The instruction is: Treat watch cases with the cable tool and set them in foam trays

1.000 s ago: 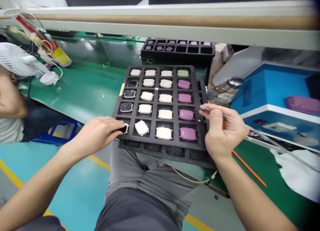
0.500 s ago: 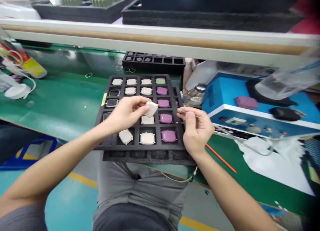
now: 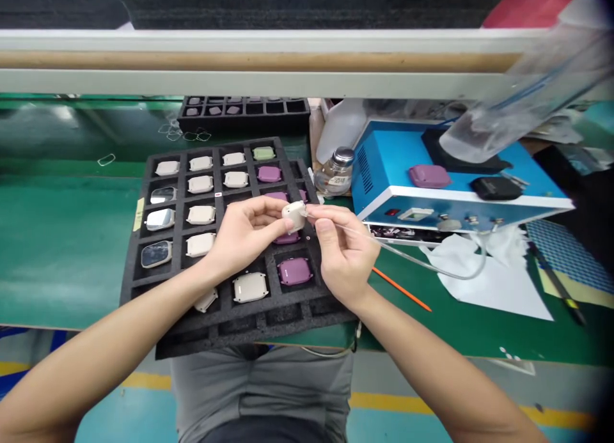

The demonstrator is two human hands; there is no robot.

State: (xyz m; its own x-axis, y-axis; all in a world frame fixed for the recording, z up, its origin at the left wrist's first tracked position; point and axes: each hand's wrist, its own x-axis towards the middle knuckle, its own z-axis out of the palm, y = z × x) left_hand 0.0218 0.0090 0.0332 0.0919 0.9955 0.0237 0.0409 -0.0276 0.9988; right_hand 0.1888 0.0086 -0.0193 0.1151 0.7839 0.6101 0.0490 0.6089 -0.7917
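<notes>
Between the thumb and fingers of my left hand [image 3: 252, 229] is a cream watch case [image 3: 294, 215], held tilted above a black foam tray [image 3: 221, 229]. My right hand [image 3: 348, 248] pinches the end of a thin clear tube [image 3: 398, 248], its tip at the right edge of the case; whether it touches I cannot tell. Cream cases, purple cases [image 3: 295, 272] and a green case [image 3: 263, 153] sit in the tray's compartments. Several at the left show dark or shiny glass faces [image 3: 157, 254]. Another foam tray [image 3: 283, 314] lies underneath.
At the right stands a blue machine [image 3: 378, 155], the tube running to its front, with a purple case [image 3: 429, 176] on top. Near it are a glass jar [image 3: 336, 171], an orange stick [image 3: 403, 289] and white paper [image 3: 503, 289]. A shelf edge [image 3: 240, 59] crosses above the table.
My hands have come together, bringing the tube tip to the cream watch case. The camera view has shifted to the right, so the tray now appears further left and turned.
</notes>
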